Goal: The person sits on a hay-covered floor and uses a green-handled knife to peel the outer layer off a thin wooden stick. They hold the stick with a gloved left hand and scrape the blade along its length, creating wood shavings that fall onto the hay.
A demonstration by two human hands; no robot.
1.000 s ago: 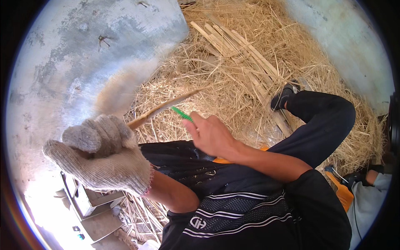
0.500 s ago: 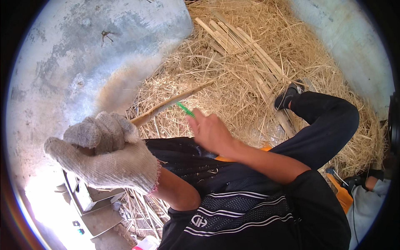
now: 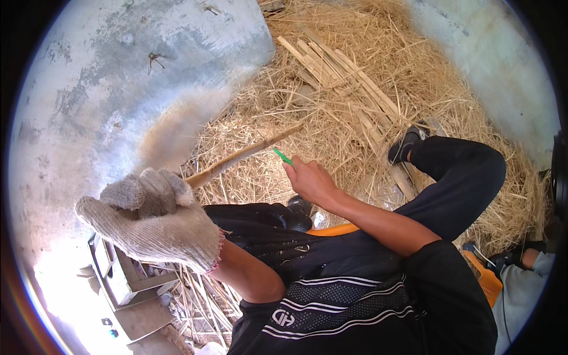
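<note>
A pale knitted work glove (image 3: 189, 239) covers my left hand (image 3: 148, 216), which is raised at the left with its fingers curled round the near end of a long bamboo strip (image 3: 242, 155). The strip slants away to the upper right above the shavings. Closed in my right hand (image 3: 313, 180) is a slim, bright green tool (image 3: 282, 156), perhaps a cutter. Its tip points up and left, just below the strip and apart from it. Any blade is too small to make out.
Shavings (image 3: 248, 106) cover the floor, with a bundle of split bamboo strips (image 3: 340, 71) beyond. Concrete walls (image 3: 195, 35) flank the pile. A wooden frame (image 3: 121, 284) and thin sticks (image 3: 201, 302) lie lower left. Another person's sleeve (image 3: 526, 290) and an orange plastic object (image 3: 486, 278) show lower right.
My right hand and the green tool have shifted to the right, away from the strip. My left hand, still gripping the strip, has moved slightly right and down.
</note>
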